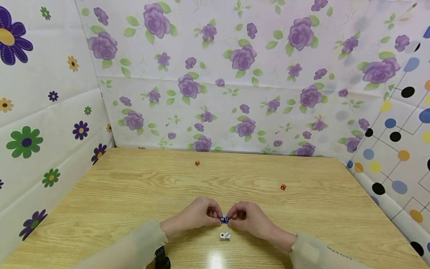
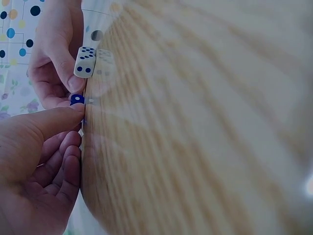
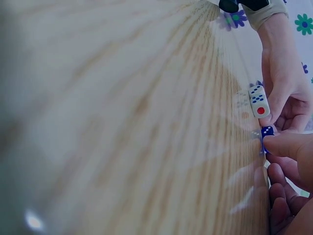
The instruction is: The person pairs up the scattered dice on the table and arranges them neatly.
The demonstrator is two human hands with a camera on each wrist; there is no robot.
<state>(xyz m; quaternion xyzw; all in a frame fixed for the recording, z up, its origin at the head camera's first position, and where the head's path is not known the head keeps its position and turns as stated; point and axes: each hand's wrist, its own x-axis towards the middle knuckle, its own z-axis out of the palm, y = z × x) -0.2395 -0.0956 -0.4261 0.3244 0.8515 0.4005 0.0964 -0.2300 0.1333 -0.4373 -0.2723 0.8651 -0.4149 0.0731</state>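
Note:
Two small blue dice, a left one (image 1: 222, 220) and a right one (image 1: 226, 220), sit side by side on the wooden table. My left hand (image 1: 202, 214) pinches the left die between thumb and finger from its outer side. From the opposite side my right hand (image 1: 251, 219) pinches the right one the same way. Fingertips partly cover both blue dice in the wrist views. Just nearer to me, two white dice stand together: a left one (image 1: 222, 236) showing a red pip on top and a right one (image 1: 227, 236) with blue pips. Neither hand touches them.
One red die (image 1: 197, 163) lies near the back of the table (image 1: 151, 175), and another red die (image 1: 283, 187) lies to the right, beyond my right hand. Patterned cloth walls (image 1: 221, 112) border the table at the back and both sides.

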